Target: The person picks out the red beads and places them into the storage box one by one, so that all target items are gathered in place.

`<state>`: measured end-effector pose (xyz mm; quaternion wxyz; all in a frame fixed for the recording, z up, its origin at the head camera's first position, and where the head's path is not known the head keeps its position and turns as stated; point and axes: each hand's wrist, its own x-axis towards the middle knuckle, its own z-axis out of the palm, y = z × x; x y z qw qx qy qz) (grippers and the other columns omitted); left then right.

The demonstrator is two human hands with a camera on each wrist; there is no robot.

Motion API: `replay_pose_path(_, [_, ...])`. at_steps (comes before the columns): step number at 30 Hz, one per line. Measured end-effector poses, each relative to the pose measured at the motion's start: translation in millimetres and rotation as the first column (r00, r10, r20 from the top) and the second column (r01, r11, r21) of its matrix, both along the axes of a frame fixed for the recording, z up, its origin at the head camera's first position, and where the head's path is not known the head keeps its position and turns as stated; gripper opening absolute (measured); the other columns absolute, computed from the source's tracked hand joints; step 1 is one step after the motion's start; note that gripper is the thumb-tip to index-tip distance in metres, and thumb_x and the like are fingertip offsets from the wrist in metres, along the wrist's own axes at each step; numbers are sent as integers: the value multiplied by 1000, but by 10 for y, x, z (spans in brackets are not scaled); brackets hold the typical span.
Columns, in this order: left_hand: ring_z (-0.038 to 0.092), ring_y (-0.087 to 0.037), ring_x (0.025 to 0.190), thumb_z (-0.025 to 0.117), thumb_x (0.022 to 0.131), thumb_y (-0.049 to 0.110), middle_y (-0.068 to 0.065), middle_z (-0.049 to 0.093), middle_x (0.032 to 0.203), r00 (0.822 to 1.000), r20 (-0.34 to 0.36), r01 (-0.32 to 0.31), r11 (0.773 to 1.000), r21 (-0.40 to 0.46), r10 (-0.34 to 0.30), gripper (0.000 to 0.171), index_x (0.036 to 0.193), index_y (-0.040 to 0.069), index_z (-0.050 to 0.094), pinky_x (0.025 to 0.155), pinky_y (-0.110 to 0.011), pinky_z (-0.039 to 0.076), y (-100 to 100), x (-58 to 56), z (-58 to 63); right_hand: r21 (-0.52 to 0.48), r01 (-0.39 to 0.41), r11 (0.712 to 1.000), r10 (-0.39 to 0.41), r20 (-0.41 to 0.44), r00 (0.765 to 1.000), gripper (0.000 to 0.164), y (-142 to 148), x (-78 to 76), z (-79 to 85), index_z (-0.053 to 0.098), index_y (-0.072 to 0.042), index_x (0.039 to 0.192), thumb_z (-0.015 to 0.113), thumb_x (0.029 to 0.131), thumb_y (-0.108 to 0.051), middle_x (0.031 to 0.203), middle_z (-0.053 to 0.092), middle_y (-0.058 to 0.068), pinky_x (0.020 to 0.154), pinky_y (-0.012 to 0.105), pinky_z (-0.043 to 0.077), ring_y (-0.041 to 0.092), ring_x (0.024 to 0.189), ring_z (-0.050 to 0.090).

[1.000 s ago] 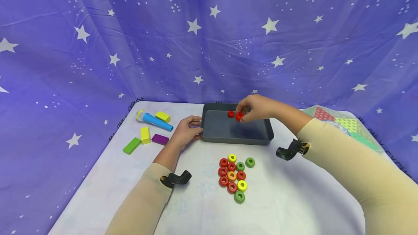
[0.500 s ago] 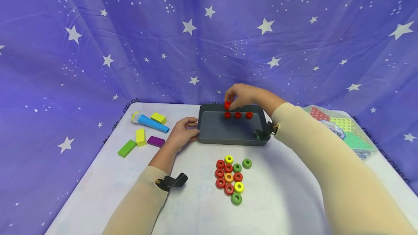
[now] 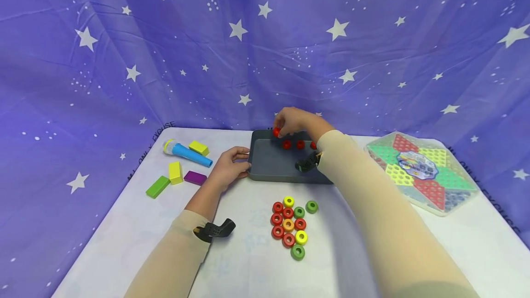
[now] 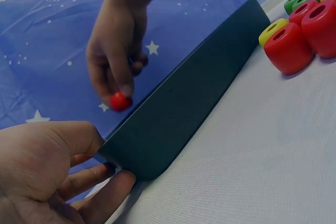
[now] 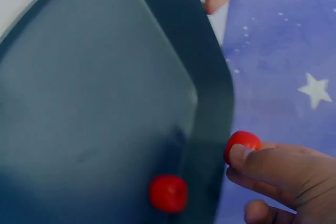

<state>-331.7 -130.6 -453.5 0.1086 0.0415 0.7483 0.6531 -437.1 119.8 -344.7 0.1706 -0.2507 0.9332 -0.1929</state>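
Note:
My right hand [image 3: 291, 121] pinches a red bead [image 5: 242, 147] between thumb and finger, close to the rear left rim of a dark grey tray [image 3: 269, 160]. Inside the tray, three red beads show in a row: one on the left [image 3: 287, 144], one in the middle [image 3: 300, 144] and one partly covered by my sleeve [image 3: 313, 145]. My left hand [image 3: 229, 167] rests against the tray's left end. In the left wrist view its thumb and fingers touch the outer wall near the corner [image 4: 136, 166].
Several red, green, yellow and orange beads [image 3: 288, 225] lie grouped in front of the tray. To the left are a blue toy microphone [image 3: 188, 153] and yellow [image 3: 175, 172], green [image 3: 158, 187] and purple [image 3: 195, 178] blocks. A star-patterned game board [image 3: 418, 171] lies at right.
My right hand has lifted to the tray's rear rim with a red bead and moved left, its forearm now crossing the tray's right side. My left hand stays at the tray's end.

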Motion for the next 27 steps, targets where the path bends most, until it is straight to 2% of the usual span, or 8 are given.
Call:
replay_pose_path(5, [66, -26, 102, 66, 91, -1, -16, 61, 131, 1000, 1, 5, 1000, 3, -5, 49, 138, 5, 56, 80, -38, 61, 28, -8, 6, 43, -13, 999, 15, -64, 998, 25, -85, -58, -217, 75, -9, 110, 79, 86, -15, 103, 72, 8, 82, 37, 56, 23, 90, 65])
replay_pose_path(8, [67, -26, 101, 67, 91, 0, -15, 62, 131, 1000, 6, 18, 1000, 10, -18, 49, 138, 6, 56, 80, -38, 61, 57, -15, 21, 92, 5, 996, 5, -111, 994, 26, -91, -41, -296, 75, -12, 111, 80, 86, -18, 102, 72, 5, 88, 38, 53, 23, 98, 63])
replay_pose_path(12, [67, -26, 102, 68, 91, 0, -14, 62, 129, 1000, 3, 22, 1000, 16, -22, 49, 138, 6, 57, 81, -39, 61, 76, -21, 42, 177, 30, 984, -1, -162, 987, 25, -107, 18, -332, 77, -18, 110, 81, 86, -21, 101, 71, 2, 83, 40, 55, 23, 96, 62])
replay_pose_path(17, [67, -26, 101, 67, 91, -1, -14, 62, 129, 1000, -2, 7, 1000, 7, -7, 48, 137, 6, 57, 81, -39, 62, 53, -17, 41, 259, 30, 965, 17, -175, 984, 23, -146, 57, -370, 77, -21, 110, 80, 87, -22, 101, 71, 0, 78, 41, 55, 22, 94, 61])
replay_pose_path(22, [66, -25, 100, 67, 91, -1, -13, 62, 129, 1000, 10, -3, 1000, 5, 3, 46, 135, 7, 59, 79, -38, 62, 25, -19, 1, 263, 28, 964, 23, -192, 981, 34, -162, 44, -285, 75, -21, 119, 81, 85, -24, 110, 71, 0, 84, 44, 56, 20, 101, 62])
replay_pose_path(27, [66, -25, 99, 67, 90, -2, -16, 62, 129, 1000, -6, -10, 1000, 3, 10, 46, 134, 6, 58, 78, -38, 61, 4, -17, -21, 189, 11, 982, 31, -218, 975, 42, -135, 111, 2, 72, -16, 125, 81, 85, -23, 111, 72, 3, 90, 44, 55, 21, 105, 65])
